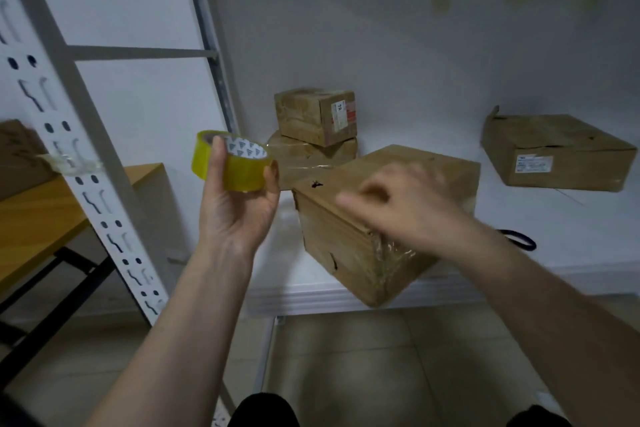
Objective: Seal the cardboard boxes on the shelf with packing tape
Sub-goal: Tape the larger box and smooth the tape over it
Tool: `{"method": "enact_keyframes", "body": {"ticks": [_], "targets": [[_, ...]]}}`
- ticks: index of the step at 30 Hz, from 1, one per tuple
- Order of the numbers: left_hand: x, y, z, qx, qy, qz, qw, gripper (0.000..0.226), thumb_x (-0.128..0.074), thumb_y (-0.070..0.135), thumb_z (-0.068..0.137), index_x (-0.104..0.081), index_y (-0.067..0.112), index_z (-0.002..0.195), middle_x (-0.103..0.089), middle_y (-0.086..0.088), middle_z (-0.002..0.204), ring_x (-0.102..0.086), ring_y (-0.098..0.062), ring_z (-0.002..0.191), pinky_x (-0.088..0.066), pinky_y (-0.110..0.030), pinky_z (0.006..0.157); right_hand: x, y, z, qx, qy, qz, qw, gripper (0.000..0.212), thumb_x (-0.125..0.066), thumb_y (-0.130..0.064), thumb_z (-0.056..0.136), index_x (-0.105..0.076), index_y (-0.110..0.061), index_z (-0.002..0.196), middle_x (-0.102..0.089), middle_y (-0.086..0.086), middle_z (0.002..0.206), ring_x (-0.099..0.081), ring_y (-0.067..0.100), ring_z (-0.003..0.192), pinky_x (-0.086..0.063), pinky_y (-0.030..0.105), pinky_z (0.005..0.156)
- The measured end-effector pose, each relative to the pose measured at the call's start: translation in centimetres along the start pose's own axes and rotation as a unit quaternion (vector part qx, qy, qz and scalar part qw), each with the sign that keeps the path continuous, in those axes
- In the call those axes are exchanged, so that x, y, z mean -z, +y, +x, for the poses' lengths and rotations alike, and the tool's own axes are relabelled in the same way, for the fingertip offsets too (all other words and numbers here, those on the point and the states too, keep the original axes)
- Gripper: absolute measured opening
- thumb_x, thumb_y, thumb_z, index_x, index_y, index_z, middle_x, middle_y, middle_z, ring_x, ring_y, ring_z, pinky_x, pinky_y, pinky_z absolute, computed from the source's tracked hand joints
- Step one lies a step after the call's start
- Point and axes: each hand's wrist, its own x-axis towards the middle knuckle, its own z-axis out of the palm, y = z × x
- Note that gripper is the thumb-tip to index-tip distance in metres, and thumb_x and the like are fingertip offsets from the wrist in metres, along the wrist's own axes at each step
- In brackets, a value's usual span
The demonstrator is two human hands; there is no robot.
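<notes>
My left hand (235,198) grips a yellow roll of packing tape (230,163), held up left of the boxes. A large cardboard box (346,243) sits at the front edge of the white shelf (346,295), one corner sticking out over it, with clear tape on its near corner. My right hand (405,204), blurred, lies over the top of that box with its fingers spread and pointing left. Behind it stand two smaller boxes stacked, the upper box (315,114) on the lower box (304,156). A flat wide box (554,152) lies at the back right.
A white perforated shelf upright (69,156) slants down the left, with a scrap of clear tape stuck to it. A wooden table (45,215) with a box on it stands beyond it. A black scissors handle (519,239) shows behind my right forearm. Tiled floor lies below.
</notes>
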Motion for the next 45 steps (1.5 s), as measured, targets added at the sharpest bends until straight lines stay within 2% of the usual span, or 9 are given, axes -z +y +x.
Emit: {"method": "enact_keyframes", "body": {"ticks": [4, 8, 12, 15, 19, 24, 29, 35, 45], "targets": [[-0.3, -0.2, 1.1, 0.017, 0.042, 0.034, 0.998, 0.093, -0.094, 0.03, 0.049, -0.057, 0.014, 0.134, -0.059, -0.011, 0.13, -0.058, -0.025, 0.12, -0.059, -0.025, 0.065, -1.5, -1.3, -1.7, 0.09, -0.033, -0.097, 0.991, 0.063, -0.05, -0.053, 0.09, -0.032, -0.033, 0.147, -0.029, -0.006, 0.155, -0.023, 0.014, 0.141, -0.011, 0.04, 0.117], [0.5, -0.3, 1.4, 0.066, 0.024, 0.05, 0.996, 0.105, -0.102, 0.029, 0.027, -0.062, 0.016, 0.123, -0.062, -0.009, 0.121, -0.057, -0.024, 0.116, -0.058, -0.024, 0.062, -0.8, 0.6, -2.6, 0.149, -0.051, 0.026, 0.987, 0.056, -0.055, -0.016, 0.093, -0.039, -0.038, 0.142, -0.033, -0.021, 0.149, -0.022, -0.002, 0.138, -0.011, 0.026, 0.117], [0.7, -0.7, 1.0, 0.076, 0.0, 0.061, 0.995, 0.098, -0.102, 0.029, 0.023, -0.066, 0.015, 0.114, -0.065, -0.009, 0.113, -0.057, -0.025, 0.111, -0.059, -0.023, 0.063, 1.5, 3.6, -2.9, 0.133, -0.113, 0.124, 0.977, 0.056, -0.06, -0.001, 0.089, -0.055, -0.047, 0.121, -0.043, -0.033, 0.137, -0.03, -0.015, 0.13, -0.023, 0.019, 0.114], [0.6, -1.5, 0.5, 0.094, -0.014, 0.057, 0.994, 0.102, -0.102, 0.029, 0.027, -0.065, 0.015, 0.12, -0.065, -0.009, 0.116, -0.056, -0.026, 0.11, -0.059, -0.023, 0.063, 2.9, 4.1, -2.1, 0.124, -0.147, 0.124, 0.973, 0.045, -0.063, -0.007, 0.088, -0.059, -0.046, 0.11, -0.049, -0.032, 0.129, -0.04, -0.014, 0.122, -0.034, 0.019, 0.107], [0.1, -2.3, 0.3, 0.087, -0.014, 0.044, 0.995, 0.117, -0.101, 0.031, 0.032, -0.056, 0.014, 0.138, -0.061, -0.01, 0.125, -0.057, -0.026, 0.104, -0.058, -0.024, 0.059, 2.8, 0.8, -0.1, 0.155, -0.172, 0.097, 0.968, 0.025, -0.058, -0.043, 0.088, -0.061, -0.036, 0.112, -0.051, -0.016, 0.124, -0.046, -0.001, 0.116, -0.037, 0.022, 0.099], [0.2, -2.4, 0.0, 0.078, -0.001, 0.027, 0.997, 0.104, -0.102, 0.03, 0.027, -0.062, 0.015, 0.122, -0.061, -0.01, 0.118, -0.054, -0.028, 0.109, -0.058, -0.025, 0.061, 1.0, -2.0, 2.7, 0.2, -0.208, -0.041, 0.957, 0.032, -0.041, -0.038, 0.1, -0.067, -0.018, 0.1, -0.044, 0.0, 0.138, -0.032, 0.013, 0.129, -0.024, 0.024, 0.099], [0.9, -2.1, -0.3, 0.071, 0.013, 0.028, 0.997, 0.118, -0.101, 0.03, 0.032, -0.055, 0.015, 0.139, -0.063, -0.01, 0.118, -0.058, -0.026, 0.109, -0.058, -0.027, 0.064, 0.3, -2.6, 3.1, 0.221, -0.219, -0.035, 0.95, 0.037, -0.035, -0.034, 0.102, -0.052, -0.032, 0.07, -0.036, -0.002, 0.147, -0.03, 0.012, 0.134, -0.024, 0.029, 0.111], [1.2, -2.0, -0.2, 0.07, 0.017, 0.02, 0.997, 0.121, -0.101, 0.028, 0.033, -0.052, 0.016, 0.142, -0.062, -0.01, 0.124, -0.058, -0.026, 0.111, -0.058, -0.028, 0.064, 0.0, -1.8, 3.1, 0.21, -0.235, 0.019, 0.949, 0.033, -0.034, -0.028, 0.104, -0.047, -0.032, 0.073, -0.026, -0.009, 0.154, -0.018, 0.009, 0.142, -0.014, 0.028, 0.116], [1.4, -2.1, -0.2, 0.072, 0.015, 0.014, 0.997, 0.115, -0.101, 0.028, 0.036, -0.054, 0.016, 0.141, -0.063, -0.011, 0.126, -0.058, -0.027, 0.112, -0.058, -0.028, 0.067, 0.6, -2.1, 3.0, 0.121, -0.186, 0.142, 0.965, 0.014, -0.056, -0.019, 0.095, -0.068, -0.014, 0.09, -0.047, -0.005, 0.143, -0.043, 0.005, 0.127, -0.028, 0.031, 0.11]]}}
